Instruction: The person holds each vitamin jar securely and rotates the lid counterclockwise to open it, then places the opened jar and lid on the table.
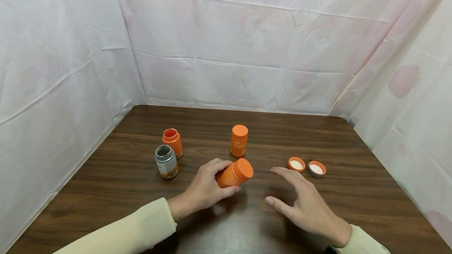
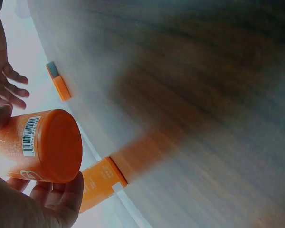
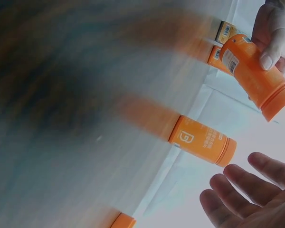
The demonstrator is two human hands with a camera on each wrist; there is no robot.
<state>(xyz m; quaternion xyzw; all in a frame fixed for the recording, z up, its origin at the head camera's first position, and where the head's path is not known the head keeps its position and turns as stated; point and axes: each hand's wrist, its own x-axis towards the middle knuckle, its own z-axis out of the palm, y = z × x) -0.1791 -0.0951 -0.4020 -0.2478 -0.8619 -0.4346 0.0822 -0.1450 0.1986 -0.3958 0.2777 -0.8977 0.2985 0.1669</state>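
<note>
My left hand (image 1: 208, 185) grips an orange capped bottle (image 1: 233, 173), tilted with its cap toward the right; its base and barcode label face the left wrist view. To the right, my right hand (image 1: 305, 203) hovers over the table with fingers spread and nothing in them. Behind the held bottle, a second orange bottle (image 1: 239, 142) stands upright with its cap on. On the left are two uncapped bottles, an orange one (image 1: 174, 143) and a grey one (image 1: 166, 162). Two caps, one orange (image 1: 296, 164) and one grey-rimmed (image 1: 316, 169), lie inside up beyond my right hand.
All of this is on a dark wood-grain table (image 1: 275, 132) with rounded far corners. Pale fabric sheets (image 1: 226, 42) hang along the back and both sides of it.
</note>
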